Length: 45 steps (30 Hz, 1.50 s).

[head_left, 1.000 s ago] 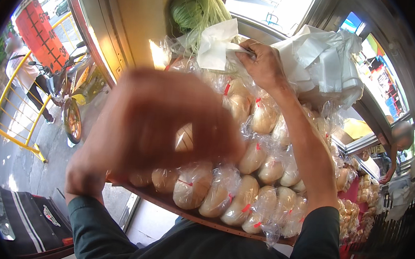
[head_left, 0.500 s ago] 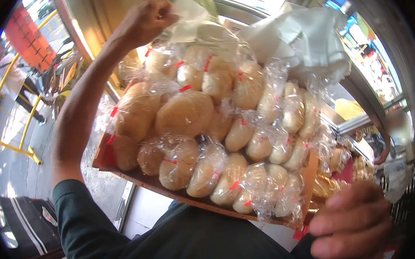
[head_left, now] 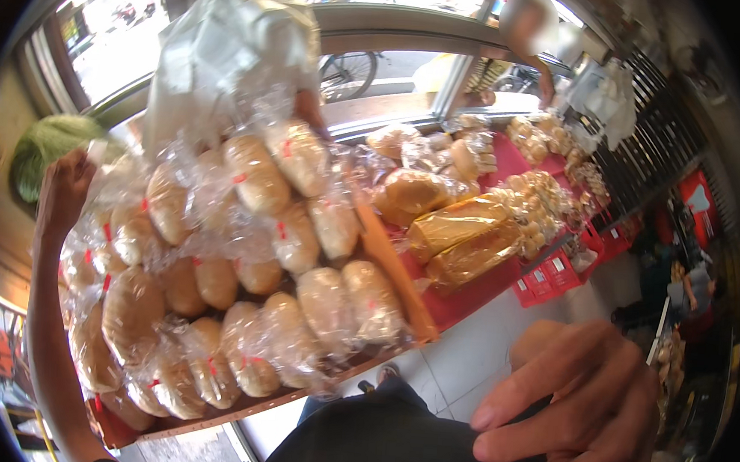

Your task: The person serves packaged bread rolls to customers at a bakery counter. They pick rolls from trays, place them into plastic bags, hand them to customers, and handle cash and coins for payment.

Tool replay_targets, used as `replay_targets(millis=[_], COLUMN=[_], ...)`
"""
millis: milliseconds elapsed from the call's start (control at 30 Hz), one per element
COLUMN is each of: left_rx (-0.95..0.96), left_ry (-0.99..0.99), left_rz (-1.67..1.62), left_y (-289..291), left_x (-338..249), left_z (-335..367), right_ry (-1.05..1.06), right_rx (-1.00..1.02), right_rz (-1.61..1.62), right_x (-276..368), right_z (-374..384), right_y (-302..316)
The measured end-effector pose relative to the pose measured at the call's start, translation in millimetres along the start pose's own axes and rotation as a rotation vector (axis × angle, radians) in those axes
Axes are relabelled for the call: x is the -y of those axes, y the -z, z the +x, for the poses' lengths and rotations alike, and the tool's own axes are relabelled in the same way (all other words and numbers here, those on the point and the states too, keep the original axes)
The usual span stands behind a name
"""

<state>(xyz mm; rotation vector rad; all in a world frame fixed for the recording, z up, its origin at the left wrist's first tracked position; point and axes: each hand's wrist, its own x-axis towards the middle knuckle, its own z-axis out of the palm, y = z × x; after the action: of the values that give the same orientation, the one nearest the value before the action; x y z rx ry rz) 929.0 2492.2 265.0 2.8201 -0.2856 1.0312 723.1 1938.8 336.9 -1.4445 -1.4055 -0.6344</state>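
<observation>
In front of me is a brown tray [head_left: 397, 276] full of bread rolls [head_left: 199, 279], each wrapped in clear plastic and closed with red tape. At the tray's far left, my left hand [head_left: 66, 188] is raised in a fist, with a piece of whitish plastic bag [head_left: 101, 156] at its fingers. My right hand [head_left: 576, 408] hovers at the lower right, close to the camera. Its fingers are loosely bent and somewhat apart, and I see nothing in them. A large translucent plastic bag [head_left: 228, 58] stands behind the rolls.
Right of the tray, a red-covered counter [head_left: 459, 302] holds two long gold-wrapped loaves [head_left: 472, 238] and more bagged bread [head_left: 531, 199]. Red baskets [head_left: 547, 278] hang by its near edge. Another person's arm [head_left: 542, 76] shows beyond the window frame. White floor tiles [head_left: 454, 374] lie below.
My view has swung right, so the tray and left hand sit further left and more of the counter shows. The right hand appears further in. The left hand stays in a fist.
</observation>
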Motion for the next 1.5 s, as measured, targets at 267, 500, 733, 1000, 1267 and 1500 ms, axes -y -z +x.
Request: replay_targets(millis=[267, 500, 733, 1000, 1267, 1500], left_rx=[-0.001, -0.052, 0.067, 0.327, 0.629, 0.672], left_ry=[0.051, -0.031, -0.392, -0.85, -1.186, -1.094], left_rz=[0.188, -0.029, -0.224, -0.705, -1.579, -1.064], left_y=[7.8, -5.9, -17.9, 26.4, 79.0, 95.6], left_x=[-89.1, -249.7, -441.4, -606.0, -638.0, -575.3], left_z=[37.0, 66.8, 79.4, 29.2, -20.0, -6.7], right_ry=[0.065, -0.205, -0.432, -0.547, -0.575, -0.639], right_rx=[0.166, -0.056, -0.058, 0.032, 0.023, 0.019], right_rz=[0.077, -0.186, -0.481, -0.548, -0.528, -0.494], right_x=[48.9, 67.1, 92.9, 99.3, 78.5, 59.9], right_z=[-71.2, -170.6, -217.4, -245.6, -232.2, -230.8], right_y=[148.6, 256.1, 286.5, 303.0, 272.9, 248.7])
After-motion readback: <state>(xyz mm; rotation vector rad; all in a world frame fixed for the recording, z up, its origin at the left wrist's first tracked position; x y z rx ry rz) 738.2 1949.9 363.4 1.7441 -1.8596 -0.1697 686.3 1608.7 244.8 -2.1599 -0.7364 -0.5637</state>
